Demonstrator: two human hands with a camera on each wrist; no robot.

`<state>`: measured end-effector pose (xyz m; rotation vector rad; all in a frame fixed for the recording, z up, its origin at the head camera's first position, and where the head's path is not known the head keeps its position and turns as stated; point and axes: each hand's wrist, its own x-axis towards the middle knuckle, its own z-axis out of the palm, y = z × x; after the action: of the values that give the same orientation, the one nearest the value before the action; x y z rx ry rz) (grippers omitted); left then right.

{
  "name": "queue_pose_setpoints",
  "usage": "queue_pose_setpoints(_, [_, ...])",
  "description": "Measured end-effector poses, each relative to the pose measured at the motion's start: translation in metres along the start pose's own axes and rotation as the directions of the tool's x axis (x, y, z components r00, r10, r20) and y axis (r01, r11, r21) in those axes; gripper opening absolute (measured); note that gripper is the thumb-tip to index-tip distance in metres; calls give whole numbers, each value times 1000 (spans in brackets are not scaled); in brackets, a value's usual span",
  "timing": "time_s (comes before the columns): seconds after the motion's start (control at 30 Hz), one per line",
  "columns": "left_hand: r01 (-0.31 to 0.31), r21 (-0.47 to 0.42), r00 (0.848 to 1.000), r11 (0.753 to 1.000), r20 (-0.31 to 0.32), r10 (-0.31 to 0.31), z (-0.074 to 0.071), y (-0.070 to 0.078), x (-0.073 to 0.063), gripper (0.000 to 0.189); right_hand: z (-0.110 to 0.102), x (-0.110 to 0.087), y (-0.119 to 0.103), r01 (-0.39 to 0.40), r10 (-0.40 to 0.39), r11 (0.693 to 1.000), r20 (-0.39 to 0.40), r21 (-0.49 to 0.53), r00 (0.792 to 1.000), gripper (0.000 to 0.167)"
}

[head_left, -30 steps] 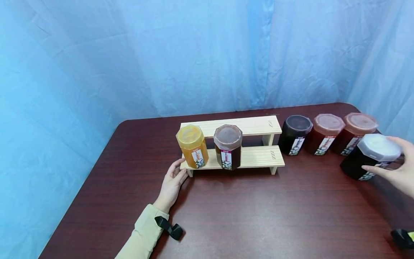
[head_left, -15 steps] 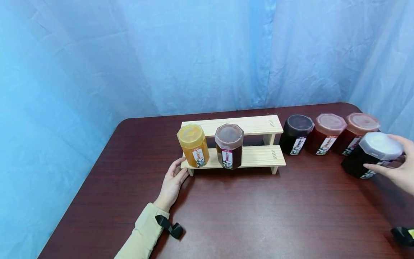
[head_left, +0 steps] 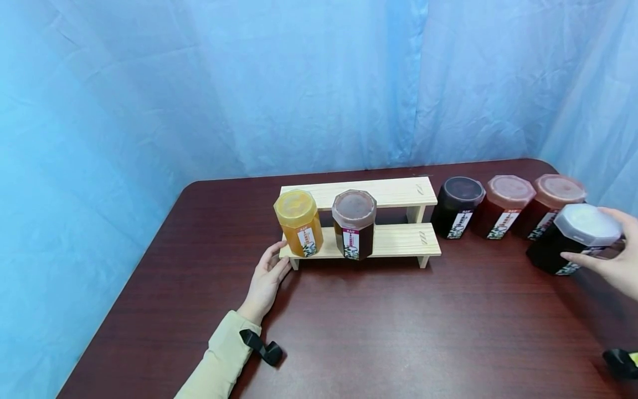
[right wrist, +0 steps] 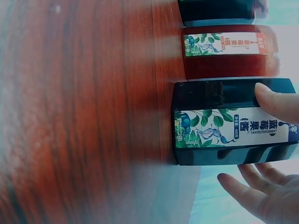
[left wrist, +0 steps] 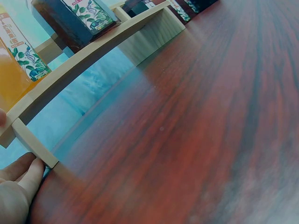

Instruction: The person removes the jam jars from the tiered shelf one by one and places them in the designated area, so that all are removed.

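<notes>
At the right edge of the head view my right hand (head_left: pixel 614 254) is round a dark blueberry jam jar (right wrist: pixel 233 127) with a white lid. Its thumb lies on the jar's front, and the other fingers are on the far side. The jar stands tilted-looking on the table. My left hand (head_left: pixel 265 284) touches the left end of a two-step wooden shelf (head_left: pixel 399 241), with fingertips against its leg (left wrist: pixel 35 142). On the lower step stand a yellow-lidded orange jam jar (head_left: pixel 301 224) and a dark brown jam jar (head_left: pixel 355 224).
Right of the shelf stand a dark-lidded jar (head_left: pixel 457 208) and two red jam jars with pink lids, one left (head_left: pixel 502 208) and one right (head_left: pixel 548 208). The shelf's upper step (head_left: pixel 369 191) runs behind the two shelved jars. A blue curtain (head_left: pixel 319 88) hangs behind the dark wooden table (head_left: pixel 379 327).
The view has shifted very slightly. Both hands keep their places, the right at the blueberry jam jar and the left at the shelf's end.
</notes>
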<state>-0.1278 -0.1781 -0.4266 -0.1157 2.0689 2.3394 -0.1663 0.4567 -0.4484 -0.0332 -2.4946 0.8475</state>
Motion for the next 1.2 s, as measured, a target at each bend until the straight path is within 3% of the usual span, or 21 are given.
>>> queue_pose_setpoints(0.23, [-3, 14, 1000, 1000, -7, 3, 0, -1, 0, 38, 0, -1, 1, -5, 5, 1000, 1, 17, 1000, 105])
queue_pose_setpoints(0.57, [-3, 18, 1000, 1000, 7, 3, 1, 0, 0, 39, 0, -2, 8, -7, 9, 987, -15, 160, 1000, 105])
queue_pose_setpoints(0.87, [-2, 17, 1000, 1000, 4, 2, 2, 1, 0, 38, -5, 0, 12, -60, 63, 995, -34, 77, 997, 97])
queue_pose_setpoints(1.03, [10, 5, 1000, 1000, 1, -10, 3, 2, 0, 39, -8, 2, 16, -82, 92, 983, -56, 166, 994, 86])
queue_pose_setpoints(1.2, [5, 5, 1000, 1000, 13, -5, 3, 2, 0, 39, -30, -14, -61, -144, 148, 977, -20, 157, 989, 74])
